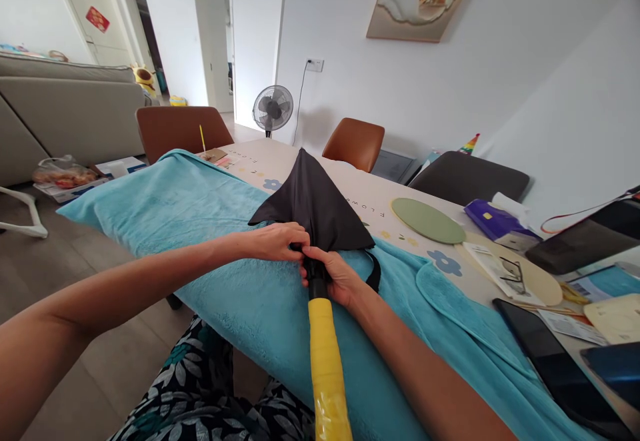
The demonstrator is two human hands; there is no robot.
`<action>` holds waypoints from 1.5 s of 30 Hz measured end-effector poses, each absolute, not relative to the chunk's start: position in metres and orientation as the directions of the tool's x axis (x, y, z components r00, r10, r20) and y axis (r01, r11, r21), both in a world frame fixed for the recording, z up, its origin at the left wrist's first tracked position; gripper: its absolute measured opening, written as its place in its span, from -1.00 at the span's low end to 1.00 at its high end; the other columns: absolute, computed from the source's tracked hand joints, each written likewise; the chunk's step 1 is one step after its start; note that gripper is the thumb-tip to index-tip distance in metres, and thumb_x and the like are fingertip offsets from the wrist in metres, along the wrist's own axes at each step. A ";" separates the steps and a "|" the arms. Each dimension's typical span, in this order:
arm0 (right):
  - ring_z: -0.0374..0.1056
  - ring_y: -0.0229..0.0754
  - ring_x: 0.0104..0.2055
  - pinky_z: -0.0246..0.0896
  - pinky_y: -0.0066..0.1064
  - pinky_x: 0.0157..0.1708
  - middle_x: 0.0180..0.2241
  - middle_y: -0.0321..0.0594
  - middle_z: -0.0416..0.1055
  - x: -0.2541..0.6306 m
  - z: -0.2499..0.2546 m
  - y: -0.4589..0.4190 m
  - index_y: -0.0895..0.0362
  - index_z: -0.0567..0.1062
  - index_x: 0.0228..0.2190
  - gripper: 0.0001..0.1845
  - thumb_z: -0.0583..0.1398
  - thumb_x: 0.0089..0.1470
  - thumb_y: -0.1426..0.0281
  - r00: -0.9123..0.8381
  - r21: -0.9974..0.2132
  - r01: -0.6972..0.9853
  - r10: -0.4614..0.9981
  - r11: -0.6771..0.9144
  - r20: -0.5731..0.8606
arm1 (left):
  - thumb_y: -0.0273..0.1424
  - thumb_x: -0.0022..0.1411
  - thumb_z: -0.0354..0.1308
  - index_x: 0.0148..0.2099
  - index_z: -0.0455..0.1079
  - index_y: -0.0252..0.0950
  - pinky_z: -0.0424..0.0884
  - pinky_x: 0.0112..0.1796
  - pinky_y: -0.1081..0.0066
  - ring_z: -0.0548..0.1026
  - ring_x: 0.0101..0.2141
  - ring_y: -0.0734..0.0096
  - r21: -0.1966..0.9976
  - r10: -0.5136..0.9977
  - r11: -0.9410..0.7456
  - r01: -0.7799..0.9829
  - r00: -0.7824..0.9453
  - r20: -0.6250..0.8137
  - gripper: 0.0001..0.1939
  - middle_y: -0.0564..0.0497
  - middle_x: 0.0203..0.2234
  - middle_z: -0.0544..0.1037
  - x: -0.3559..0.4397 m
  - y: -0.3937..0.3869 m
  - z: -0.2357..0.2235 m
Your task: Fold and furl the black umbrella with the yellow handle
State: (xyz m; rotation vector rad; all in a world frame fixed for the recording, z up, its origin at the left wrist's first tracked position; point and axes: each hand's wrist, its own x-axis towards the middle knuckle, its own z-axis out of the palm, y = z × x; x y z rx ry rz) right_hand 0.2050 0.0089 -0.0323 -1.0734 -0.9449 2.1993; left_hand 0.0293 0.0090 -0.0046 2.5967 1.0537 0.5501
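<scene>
A black umbrella (313,201) with its cloth bunched into a pointed shape lies over a light blue blanket (240,288). Its handle (327,368), wrapped in yellow, runs toward me. My right hand (340,276) is closed around the black part just above the yellow wrapping. With curled fingers, my left hand (283,240) pinches at the lower edge of the black cloth, close to my right thumb. The fingertips partly hide what lies between them. A black strap (374,271) loops out beside my right wrist.
The blanket covers the near side of a patterned table (400,191). To the right are a green oval mat (428,220), glasses (513,274), a purple tissue pack (500,221) and a black tablet (555,361). Brown chairs (354,142) and a fan (273,108) stand beyond.
</scene>
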 end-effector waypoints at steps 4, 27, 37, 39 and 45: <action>0.27 -0.29 -0.62 0.26 -0.45 -0.66 -0.63 -0.28 0.34 0.206 -0.033 0.009 0.24 0.43 -0.44 -0.87 0.23 -0.06 0.41 -0.563 -0.755 -0.143 0.680 -0.639 -0.469 | -0.32 0.13 0.10 -0.36 0.35 -0.30 0.24 -0.31 0.53 0.34 -0.36 0.51 0.470 0.686 -0.700 0.537 0.689 0.235 -0.86 0.07 -0.44 0.38 0.029 0.011 -0.004; 0.20 -0.34 -0.68 0.18 -0.50 -0.76 -0.65 -0.31 0.29 0.204 -0.031 0.009 0.22 0.35 -0.51 -0.90 0.16 -0.03 0.44 -0.481 -0.748 -0.166 0.715 -0.643 -0.508 | -0.38 0.11 0.01 -0.24 0.46 -0.24 0.39 -0.33 0.48 0.47 -0.32 0.44 0.756 0.959 -0.278 0.593 0.215 0.183 -0.78 0.06 -0.34 0.54 0.027 -0.018 -0.027; 0.15 -0.35 -0.73 0.14 -0.49 -0.81 -0.71 -0.33 0.23 0.199 -0.025 0.008 0.20 0.29 -0.59 -0.86 0.16 -0.08 0.49 -0.390 -0.766 -0.105 0.735 -0.634 -0.555 | -0.42 0.16 -0.06 -0.11 0.41 -0.29 0.32 -0.02 0.40 0.44 -0.11 0.41 0.759 0.927 -0.329 0.562 0.038 0.373 -0.70 0.01 -0.15 0.51 0.033 0.033 0.005; 0.15 -0.35 -0.72 0.13 -0.50 -0.81 -0.70 -0.32 0.24 0.200 -0.019 0.007 0.20 0.29 -0.58 -0.86 0.16 -0.07 0.48 -0.391 -0.764 -0.110 0.735 -0.636 -0.555 | -0.38 0.22 -0.09 0.03 0.31 -0.30 0.17 0.09 0.38 0.31 0.05 0.40 0.759 0.931 -0.326 0.564 0.050 0.362 -0.64 -0.04 0.03 0.39 0.046 0.050 -0.006; 0.13 -0.39 -0.73 0.14 -0.57 -0.79 -0.70 -0.32 0.25 0.209 0.012 0.005 0.19 0.30 -0.55 -0.87 0.13 -0.02 0.43 -0.412 -0.753 -0.139 0.729 -0.643 -0.547 | -0.34 0.33 -0.30 0.23 0.02 -0.30 0.09 0.14 0.16 0.10 0.19 0.29 0.804 0.942 -0.171 0.570 -0.145 0.304 -0.54 -0.16 0.18 0.17 0.079 0.084 -0.043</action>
